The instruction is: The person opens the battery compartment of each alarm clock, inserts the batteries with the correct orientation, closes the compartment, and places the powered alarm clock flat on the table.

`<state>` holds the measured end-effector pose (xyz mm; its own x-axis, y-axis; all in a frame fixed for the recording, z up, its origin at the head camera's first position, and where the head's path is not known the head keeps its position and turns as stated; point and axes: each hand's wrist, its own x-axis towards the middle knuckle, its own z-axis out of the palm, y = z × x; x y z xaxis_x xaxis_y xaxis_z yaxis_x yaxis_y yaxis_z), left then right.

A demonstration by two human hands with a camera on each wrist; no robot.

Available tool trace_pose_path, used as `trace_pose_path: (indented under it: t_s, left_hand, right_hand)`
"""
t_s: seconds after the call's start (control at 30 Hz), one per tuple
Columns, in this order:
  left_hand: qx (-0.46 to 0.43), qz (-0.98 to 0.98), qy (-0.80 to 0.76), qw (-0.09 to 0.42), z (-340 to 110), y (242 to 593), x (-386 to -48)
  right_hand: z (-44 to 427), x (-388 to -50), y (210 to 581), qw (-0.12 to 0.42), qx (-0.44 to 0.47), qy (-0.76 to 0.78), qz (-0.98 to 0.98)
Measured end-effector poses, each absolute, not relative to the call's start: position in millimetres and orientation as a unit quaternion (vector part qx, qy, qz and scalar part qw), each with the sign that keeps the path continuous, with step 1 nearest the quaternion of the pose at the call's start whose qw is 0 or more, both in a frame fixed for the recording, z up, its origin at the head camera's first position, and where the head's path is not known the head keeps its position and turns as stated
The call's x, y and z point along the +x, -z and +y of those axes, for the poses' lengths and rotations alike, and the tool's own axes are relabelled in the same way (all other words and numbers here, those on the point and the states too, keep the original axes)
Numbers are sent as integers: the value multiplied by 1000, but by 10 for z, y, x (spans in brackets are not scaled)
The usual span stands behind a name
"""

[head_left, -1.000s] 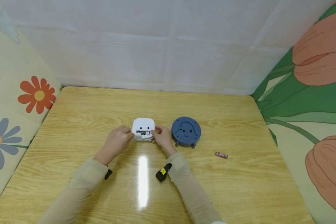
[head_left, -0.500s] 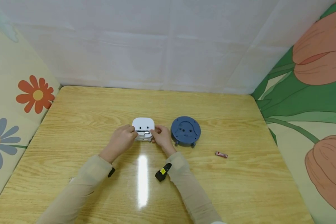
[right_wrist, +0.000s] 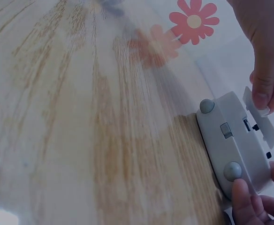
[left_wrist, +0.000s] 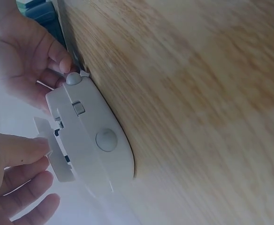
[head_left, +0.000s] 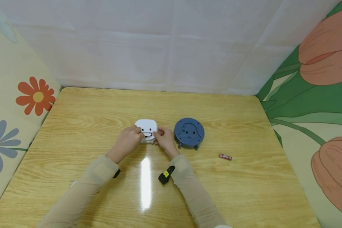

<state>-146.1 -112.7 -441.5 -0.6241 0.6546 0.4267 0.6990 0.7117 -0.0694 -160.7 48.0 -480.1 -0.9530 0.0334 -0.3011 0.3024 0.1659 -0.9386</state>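
Using the left hand (head_left: 128, 141) to pinch a white cover (left_wrist: 60, 168), and the right hand (head_left: 166, 139) to grip the white device (head_left: 146, 123) roughly midway between the side edges of the counter (head_left: 231, 120). Apparently seating the cover; probably calling next for careful lining-up before pressing.

No text, brand or number can be read. The red battery (head_left: 225, 156) lying on the tabletop (head_left: 245, 126) carries pale marks on its wrapper, too small to make out. A yellow label (head_left: 166, 174) sits on the black wrist device (head_left: 162, 180); any print there is likewise too small to tell.
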Motion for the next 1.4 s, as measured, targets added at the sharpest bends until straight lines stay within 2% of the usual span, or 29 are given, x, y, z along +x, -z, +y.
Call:
trace_pose_path:
  t_s: [0.87, 1.2, 1.4]
  left_hand:
    - [-374, -908, 28, 186, -1049, 4466, -1492]
    - [-358, -922, 20, 150, -1024, 4462, -1480]
    - [-352, -924, 23, 148, -1013, 4443, -1471]
  right_hand:
    - [484, -1615, 4821, 93, 101, 637, 759]
    - [489, -1623, 4835, 97, 102, 634, 760]
    - [488, -1630, 4828, 101, 105, 626, 766]
